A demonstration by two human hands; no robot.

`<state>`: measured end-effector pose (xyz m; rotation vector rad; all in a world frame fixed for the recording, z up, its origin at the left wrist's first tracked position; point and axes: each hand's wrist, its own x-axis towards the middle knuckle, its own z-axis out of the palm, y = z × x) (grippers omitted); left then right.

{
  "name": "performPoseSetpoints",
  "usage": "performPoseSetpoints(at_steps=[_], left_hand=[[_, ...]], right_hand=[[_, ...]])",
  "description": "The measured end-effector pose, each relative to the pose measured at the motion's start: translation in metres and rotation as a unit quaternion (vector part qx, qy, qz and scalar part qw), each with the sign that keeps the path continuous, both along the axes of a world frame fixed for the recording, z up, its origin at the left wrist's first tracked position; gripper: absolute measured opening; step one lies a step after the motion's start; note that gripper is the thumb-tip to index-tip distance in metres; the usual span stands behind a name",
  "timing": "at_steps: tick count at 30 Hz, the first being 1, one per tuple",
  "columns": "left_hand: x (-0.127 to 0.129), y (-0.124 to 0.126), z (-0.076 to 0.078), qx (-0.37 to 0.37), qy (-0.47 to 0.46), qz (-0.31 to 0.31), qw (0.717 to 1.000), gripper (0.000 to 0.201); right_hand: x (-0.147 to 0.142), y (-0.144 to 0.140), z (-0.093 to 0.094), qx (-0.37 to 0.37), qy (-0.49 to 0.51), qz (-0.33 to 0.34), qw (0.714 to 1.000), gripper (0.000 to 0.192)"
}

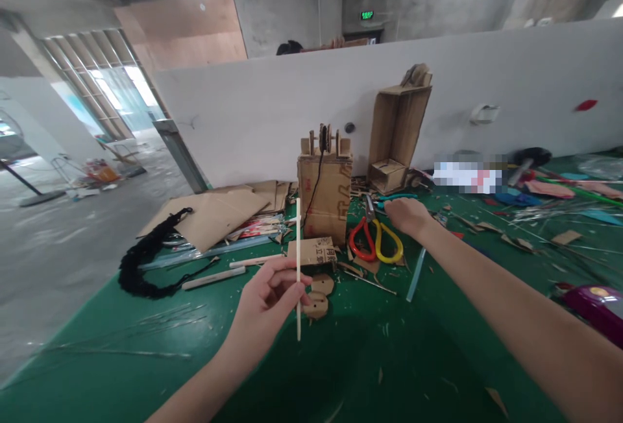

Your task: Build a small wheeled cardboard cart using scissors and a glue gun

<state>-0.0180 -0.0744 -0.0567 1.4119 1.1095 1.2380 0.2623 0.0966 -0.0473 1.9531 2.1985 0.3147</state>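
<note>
My left hand (272,293) pinches a thin wooden stick (298,235), which stands nearly upright above the table. Further off, my right hand (407,217) has its fingers curled at a teal-handled tool (396,196) that looks like pliers; its head is hard to make out. Scissors with one red and one yellow handle (388,241) lie just left of that hand. Behind the stick stands a cardboard box (325,196), with cardboard discs on top and a black cord down its front. Small round cardboard discs (317,306) lie beside my left fingertips.
A tall open cardboard box (402,131) leans by the white partition (263,111). Cardboard sheets (219,212), a black fuzzy strand (134,267) and glue sticks (416,277) lie on the green table (350,371). Scraps and a purple object (596,306) are at right.
</note>
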Motion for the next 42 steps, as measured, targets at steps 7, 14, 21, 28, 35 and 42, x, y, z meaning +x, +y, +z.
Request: performPoseSetpoints(at_steps=[7,14,21,28,35,42], left_hand=[[0.000,0.000,0.000,-0.006,0.011,0.014,1.000,0.025],[0.003,-0.002,-0.003,-0.059,-0.038,0.005,0.998,0.033],[0.006,-0.002,-0.007,-0.074,-0.043,-0.017,0.996,0.034],[0.007,-0.003,-0.009,-0.063,-0.026,-0.025,0.997,0.030],[0.006,-0.005,-0.003,-0.039,-0.033,-0.001,0.999,0.031],[0.006,-0.006,-0.008,-0.064,-0.084,-0.007,0.994,0.026]], right_hand=[[0.007,0.019,-0.006,-0.029,-0.015,-0.008,0.999,0.031],[0.007,0.023,-0.011,0.024,-0.012,-0.023,0.999,0.033],[0.005,0.004,0.005,0.112,0.035,-0.051,0.992,0.024],[0.012,0.000,0.033,0.200,0.159,-0.075,0.964,0.031],[0.017,-0.021,0.044,0.218,0.415,-0.059,0.881,0.027],[-0.011,-0.091,0.017,0.091,0.713,0.049,0.694,0.035]])
